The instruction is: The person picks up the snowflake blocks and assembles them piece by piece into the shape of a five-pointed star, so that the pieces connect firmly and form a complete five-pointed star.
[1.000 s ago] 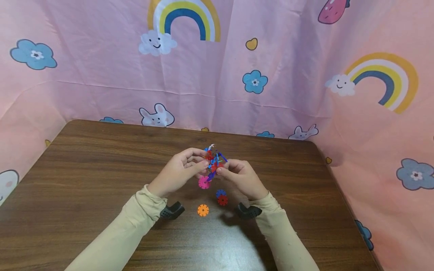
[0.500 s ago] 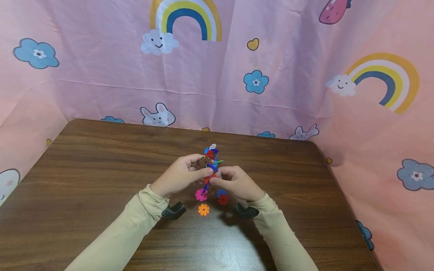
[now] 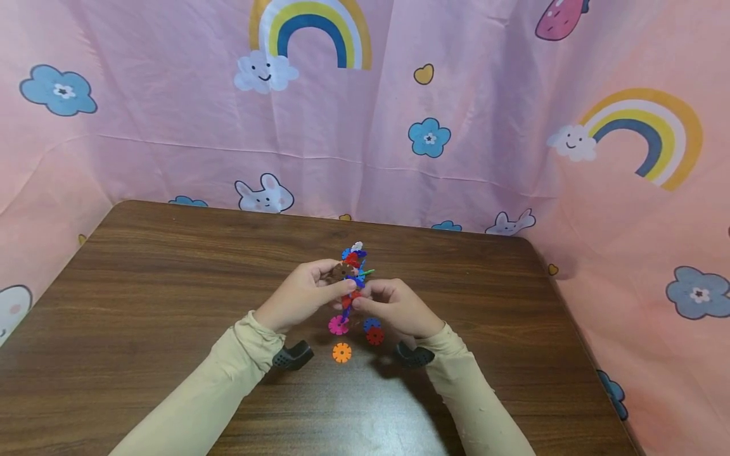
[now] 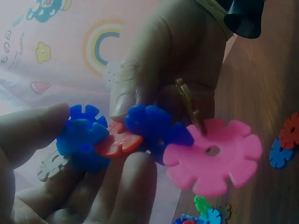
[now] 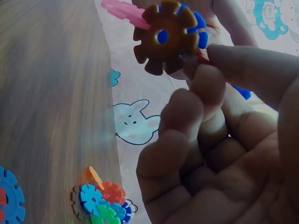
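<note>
Both hands hold one joined chain of notched plastic snowflake discs above the table. My left hand (image 3: 302,294) pinches the blue discs (image 4: 81,133) at one end between thumb and fingers. On the other side, my right hand (image 3: 407,310) pinches the red disc (image 4: 119,142) in the middle with thumb and index finger, its other fingers curled. Past that come a dark blue disc (image 4: 156,133) and a pink disc (image 4: 233,161), which hangs lowest in the head view. A brown disc (image 5: 147,44) faces the right wrist camera. Fingers hide part of the chain.
Behind the hands lies a cluster of discs (image 5: 100,200) in several colours. Nearer the body, an orange disc (image 3: 336,357) rests on the wooden table (image 3: 160,304), beside a red disc (image 3: 377,340) overlapping a blue disc (image 3: 371,323). A patterned pink curtain (image 3: 388,183) stands behind the table.
The chain and both hands have come slightly down toward the body, the pink disc now lower. More of the cluster behind shows. Over the last half second they barely move.
</note>
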`<state>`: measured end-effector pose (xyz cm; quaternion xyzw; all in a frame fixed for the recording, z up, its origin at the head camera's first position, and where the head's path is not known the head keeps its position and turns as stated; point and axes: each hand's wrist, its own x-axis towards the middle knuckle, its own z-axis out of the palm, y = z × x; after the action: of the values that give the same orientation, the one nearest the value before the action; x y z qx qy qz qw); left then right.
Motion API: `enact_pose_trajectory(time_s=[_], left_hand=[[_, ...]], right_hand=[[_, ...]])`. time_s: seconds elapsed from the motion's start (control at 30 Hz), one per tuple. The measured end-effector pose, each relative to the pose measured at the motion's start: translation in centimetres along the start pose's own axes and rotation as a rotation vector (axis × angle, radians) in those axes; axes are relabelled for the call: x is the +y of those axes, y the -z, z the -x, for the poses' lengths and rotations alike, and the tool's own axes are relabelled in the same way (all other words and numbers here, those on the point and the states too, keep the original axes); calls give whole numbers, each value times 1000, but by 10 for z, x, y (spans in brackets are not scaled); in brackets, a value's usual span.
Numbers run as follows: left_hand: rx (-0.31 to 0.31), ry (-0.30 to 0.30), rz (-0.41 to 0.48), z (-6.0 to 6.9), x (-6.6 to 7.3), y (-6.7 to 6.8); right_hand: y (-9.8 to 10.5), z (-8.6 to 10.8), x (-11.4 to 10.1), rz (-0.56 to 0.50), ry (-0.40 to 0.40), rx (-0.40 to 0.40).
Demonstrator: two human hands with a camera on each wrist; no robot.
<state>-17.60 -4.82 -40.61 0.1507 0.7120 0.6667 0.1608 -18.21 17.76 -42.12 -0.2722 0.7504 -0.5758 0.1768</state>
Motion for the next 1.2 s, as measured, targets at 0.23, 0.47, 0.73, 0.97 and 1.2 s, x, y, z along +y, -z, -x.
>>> enact_pose_trajectory(time_s=[0.23,0.47,0.73,0.97,1.2], left_hand=[[69,-6,17,0,2,5],[102,3,0,-2,-1,9],[102,10,0,-2,-4,10],[88,11,26,-2,-2,10],[74,4,1,0,0,10]], right_hand=[[9,0,8,59,-20,40],[18,2,34,196,-187,84],[14,3,46,400,-332,-19],[8,2,43,485,-292,-35],[7,-1,43,555,-258,-5]])
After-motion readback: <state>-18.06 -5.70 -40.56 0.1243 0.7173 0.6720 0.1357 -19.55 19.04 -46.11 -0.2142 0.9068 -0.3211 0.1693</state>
